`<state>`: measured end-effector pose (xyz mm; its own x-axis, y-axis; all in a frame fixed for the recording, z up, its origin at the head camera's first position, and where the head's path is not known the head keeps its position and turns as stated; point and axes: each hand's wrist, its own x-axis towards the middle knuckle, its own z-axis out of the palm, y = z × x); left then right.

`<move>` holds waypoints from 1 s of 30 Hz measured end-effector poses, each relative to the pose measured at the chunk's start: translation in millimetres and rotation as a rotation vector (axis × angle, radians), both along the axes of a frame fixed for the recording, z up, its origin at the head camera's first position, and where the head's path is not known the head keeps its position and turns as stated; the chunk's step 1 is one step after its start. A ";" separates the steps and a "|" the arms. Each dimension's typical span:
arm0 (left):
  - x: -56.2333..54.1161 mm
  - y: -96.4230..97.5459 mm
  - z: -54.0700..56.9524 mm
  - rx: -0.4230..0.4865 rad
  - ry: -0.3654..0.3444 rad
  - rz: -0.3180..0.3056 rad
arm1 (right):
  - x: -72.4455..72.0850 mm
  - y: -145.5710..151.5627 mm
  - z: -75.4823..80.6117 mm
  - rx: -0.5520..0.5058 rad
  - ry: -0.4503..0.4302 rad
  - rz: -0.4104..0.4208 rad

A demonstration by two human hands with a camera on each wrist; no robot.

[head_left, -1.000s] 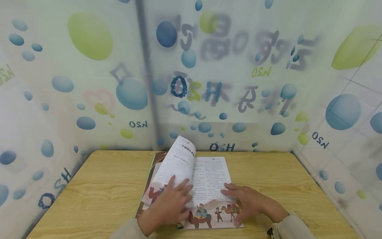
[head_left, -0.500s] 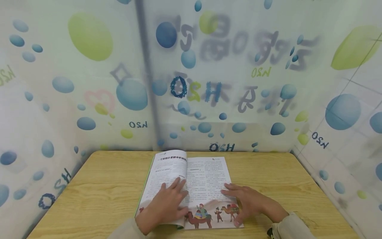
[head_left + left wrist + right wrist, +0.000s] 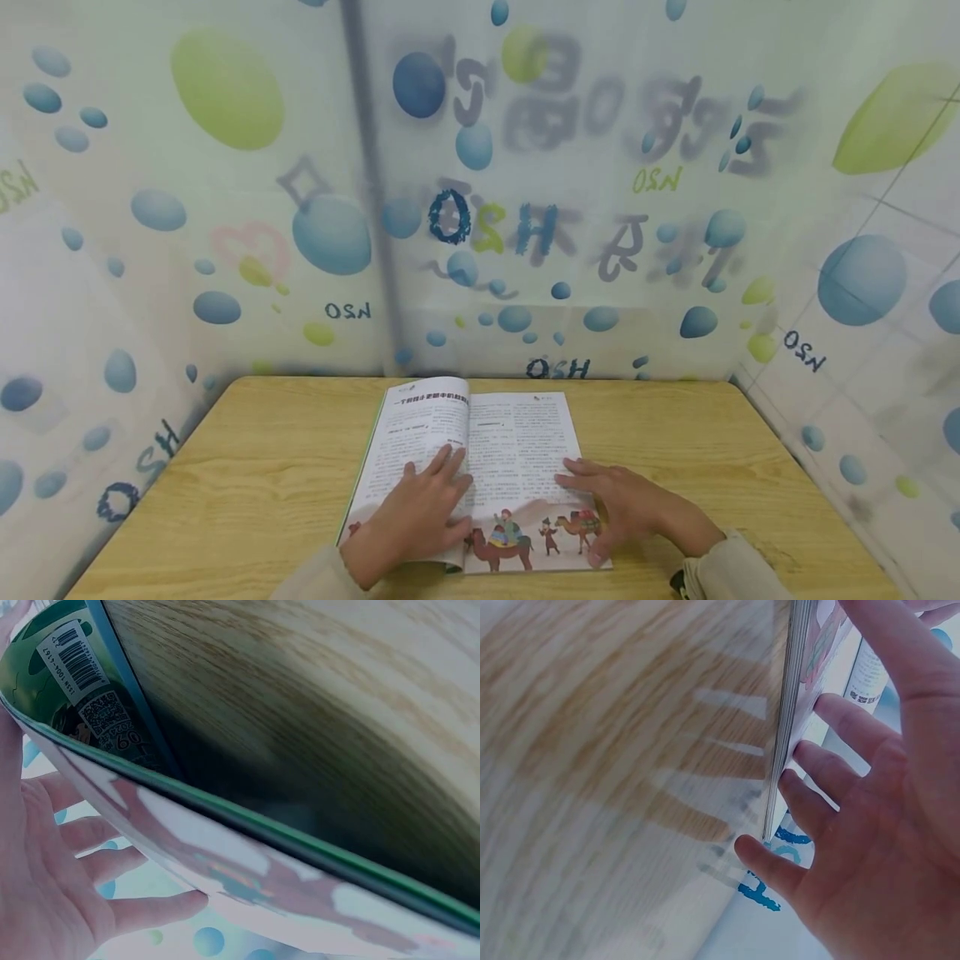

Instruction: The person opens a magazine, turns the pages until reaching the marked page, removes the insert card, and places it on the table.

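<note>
An open magazine (image 3: 517, 450) with printed text and camel drawings along its lower edge lies on the wooden table. My left hand (image 3: 422, 512) rests with spread fingers on the left page, close to the fold. My right hand (image 3: 626, 504) lies on the right page's outer edge, fingers spread, with the thumb near the lower corner. In the left wrist view the left hand (image 3: 56, 877) touches the page, and a green back cover (image 3: 82, 690) with a barcode shows underneath. The right wrist view has the right hand (image 3: 877, 795) against the page beside the stacked page edges.
The wooden table (image 3: 247, 475) extends on both sides of the magazine. Behind and beside it stand pale curtain walls (image 3: 480, 167) printed with blue and green ovals and mirrored lettering.
A raised, curling page on the left has come down flat over the left side. The left hand moved slightly left and down with it, then stayed. The right hand has stayed put.
</note>
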<state>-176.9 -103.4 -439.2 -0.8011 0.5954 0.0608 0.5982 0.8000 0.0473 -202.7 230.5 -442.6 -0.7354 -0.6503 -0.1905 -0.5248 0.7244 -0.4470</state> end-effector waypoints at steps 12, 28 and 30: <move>0.4 0.2 1.9 0.009 0.000 0.001 | -2.2 2.6 -1.1 -0.031 -0.017 -0.002; 1.0 3.6 4.8 -0.042 0.007 0.016 | -3.2 -1.3 5.2 -0.038 -0.036 -0.028; 1.3 3.8 5.0 -0.045 0.004 0.023 | -2.9 -2.1 6.1 -0.048 -0.039 -0.030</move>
